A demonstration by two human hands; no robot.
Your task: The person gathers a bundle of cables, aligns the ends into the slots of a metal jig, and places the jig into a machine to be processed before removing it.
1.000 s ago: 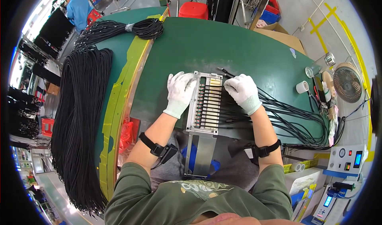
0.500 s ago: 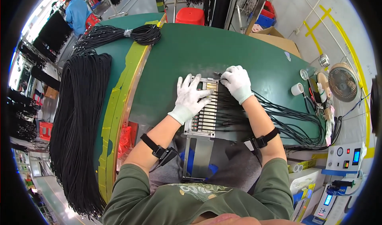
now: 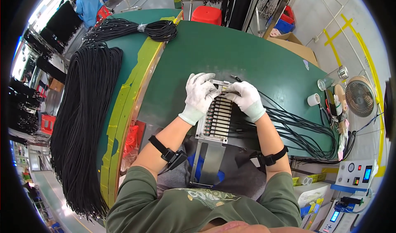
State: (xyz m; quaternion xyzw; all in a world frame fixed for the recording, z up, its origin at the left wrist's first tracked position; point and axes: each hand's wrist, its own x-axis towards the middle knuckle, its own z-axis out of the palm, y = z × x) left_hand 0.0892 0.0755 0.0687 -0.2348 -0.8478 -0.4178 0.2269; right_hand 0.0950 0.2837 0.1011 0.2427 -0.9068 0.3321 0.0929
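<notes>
A metal fixture with a row of narrow slots lies in front of me at the table's near edge. Black cables with slim connector ends sit side by side in its slots. My left hand, in a white glove, bends over the fixture's far left corner, fingertips pinched together; what lies between them is hidden. On the far right side my gloved right hand pinches a black cable, whose end is covered by the fingers at the far slots. Just beyond the hands, another dark cable end rests on the green table.
Loose black cables trail rightward across the table. Large black cable bundles lie left of a yellow-taped divider. At right are a glass jar, a white roll, tools and a fan.
My right hand has moved in toward the fixture's far slots. The left fingers, spread before over the fixture, are now drawn together at its far end. The view has shifted slightly.
</notes>
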